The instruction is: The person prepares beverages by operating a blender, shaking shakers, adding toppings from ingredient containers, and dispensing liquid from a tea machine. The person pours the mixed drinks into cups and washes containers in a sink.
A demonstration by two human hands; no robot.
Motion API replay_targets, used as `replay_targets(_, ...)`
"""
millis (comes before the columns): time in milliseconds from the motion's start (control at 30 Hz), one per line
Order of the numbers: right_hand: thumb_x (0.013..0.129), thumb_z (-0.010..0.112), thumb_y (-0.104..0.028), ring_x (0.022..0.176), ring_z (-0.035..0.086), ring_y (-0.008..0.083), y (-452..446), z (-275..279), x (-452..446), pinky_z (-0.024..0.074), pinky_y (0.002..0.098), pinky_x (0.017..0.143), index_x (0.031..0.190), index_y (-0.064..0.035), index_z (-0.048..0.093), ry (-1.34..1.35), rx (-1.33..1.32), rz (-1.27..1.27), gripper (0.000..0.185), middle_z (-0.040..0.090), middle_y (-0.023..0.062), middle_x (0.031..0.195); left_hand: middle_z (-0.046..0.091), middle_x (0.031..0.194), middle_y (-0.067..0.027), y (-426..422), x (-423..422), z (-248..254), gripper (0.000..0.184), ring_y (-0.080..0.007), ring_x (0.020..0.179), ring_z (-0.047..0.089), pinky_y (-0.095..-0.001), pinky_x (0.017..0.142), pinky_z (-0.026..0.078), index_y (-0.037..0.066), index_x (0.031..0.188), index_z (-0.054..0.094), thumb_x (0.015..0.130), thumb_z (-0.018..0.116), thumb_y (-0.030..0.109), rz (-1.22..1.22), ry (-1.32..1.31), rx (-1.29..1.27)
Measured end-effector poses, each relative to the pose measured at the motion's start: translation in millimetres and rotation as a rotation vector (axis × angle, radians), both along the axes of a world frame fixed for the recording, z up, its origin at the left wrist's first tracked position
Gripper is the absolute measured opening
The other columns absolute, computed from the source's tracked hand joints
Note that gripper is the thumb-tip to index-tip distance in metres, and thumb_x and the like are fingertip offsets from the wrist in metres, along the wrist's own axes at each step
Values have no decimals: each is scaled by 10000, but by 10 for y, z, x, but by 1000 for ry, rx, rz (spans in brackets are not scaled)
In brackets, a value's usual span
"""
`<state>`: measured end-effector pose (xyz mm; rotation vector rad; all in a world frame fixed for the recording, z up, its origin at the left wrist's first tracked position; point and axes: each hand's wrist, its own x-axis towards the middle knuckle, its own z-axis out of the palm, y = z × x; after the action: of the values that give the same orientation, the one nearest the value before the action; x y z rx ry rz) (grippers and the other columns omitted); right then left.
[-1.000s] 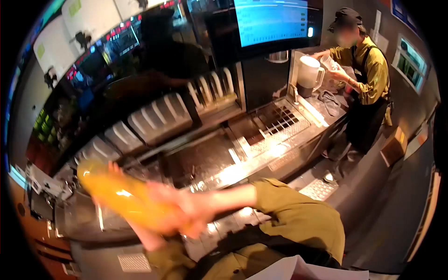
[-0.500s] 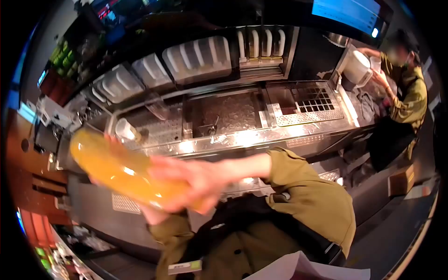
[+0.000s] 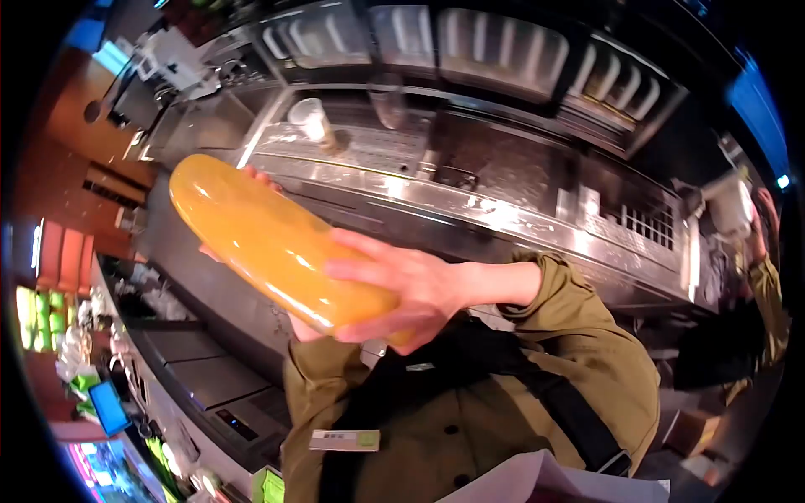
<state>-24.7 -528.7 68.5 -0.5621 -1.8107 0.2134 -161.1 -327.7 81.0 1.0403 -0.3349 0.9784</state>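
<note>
A long, glossy orange-yellow shaker-like container (image 3: 268,239) with a rounded far end lies tilted across the middle of the view, held up in front of my chest. My right hand (image 3: 402,289) grips its near end, the fingers laid over the top. From below, my left hand (image 3: 262,178) supports it. Only some left fingertips and the wrist show, as the container hides the palm. The contents cannot be told apart from the shell.
Ahead runs a steel counter (image 3: 369,172) with a clear cup (image 3: 309,117), an ice bin (image 3: 503,159) and a drain grid (image 3: 646,222). Lidded bins line the back. A co-worker's sleeve (image 3: 770,306) and a white jug (image 3: 728,205) are at right. Dark equipment (image 3: 201,369) stands at left.
My view has turned left, so the counter and co-worker have shifted right. The container is still in both hands and appears sharper, with less motion blur.
</note>
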Motion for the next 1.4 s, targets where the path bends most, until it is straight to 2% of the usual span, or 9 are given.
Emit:
replay_targets(67,661,652,-284,1208,312,424,321,-129,12,349,473,956,1229,-151,476,-83,115,-136,610,259,197,1350,520,1141,-104,6,224,-131,506,-226,1027,517,-352,879,427,58,1172,465,878,387,462,623,33,-242)
replay_targets(300,767,651,-153,1277,274,288,494,-128,-231,318,460,990,1300,-102,368,84,-141,40,606,256,191,1372,546,1077,-96,402,-117,-95,537,-219,941,548,-388,827,455,25,1130,480,860,410,485,427,109,-250)
replay_targets(333,723,676,-144,1249,319,259,666,-19,-299,292,416,1014,1311,-103,363,393,-719,55,667,259,189,1369,537,1083,-110,507,-71,-80,537,-219,958,538,-382,847,439,27,1154,466,874,387,478,504,206,-316)
replay_targets(533,690,653,-210,1201,354,379,1147,68,-494,376,482,932,1229,-144,465,-107,65,-20,575,306,205,1335,535,1021,-103,990,-436,-50,542,-201,937,537,-370,818,452,26,1038,472,831,440,526,421,144,-292)
replay_targets(667,726,632,-248,1270,285,327,1782,-205,-950,325,409,1001,1260,-151,444,255,173,26,574,290,202,1358,450,1224,-193,2120,-600,-247,868,-293,1073,511,-375,905,434,103,1328,294,725,455,706,472,555,-296)
replay_targets(800,732,580,-140,1293,265,244,2563,88,-1374,284,414,1026,1267,-93,416,637,507,100,561,227,168,1405,376,1301,-195,1979,-637,-227,874,-355,1129,460,-417,960,394,90,1376,190,742,483,614,-71,-100,-47)
replay_targets(933,757,571,-155,1251,310,286,2450,-353,-795,316,449,991,1225,-108,454,391,-236,138,485,277,185,1357,423,1212,-199,2403,-571,-190,707,-259,1021,496,-384,858,420,20,1279,300,756,604,384,467,415,-38)
replay_targets(1267,817,548,-193,1148,421,391,2445,-441,-472,395,537,902,1121,-143,548,285,-452,82,308,401,229,1236,515,1111,-129,2023,-194,81,507,-186,931,553,-327,738,476,18,1140,432,854,470,436,667,346,103)
replay_targets(1400,702,596,-168,1118,467,283,2279,-233,-494,447,426,876,1129,-75,528,1,155,-183,442,390,204,1258,457,1193,-179,2091,-110,-104,674,-238,992,532,-356,816,465,54,1336,252,857,450,484,230,56,-176)
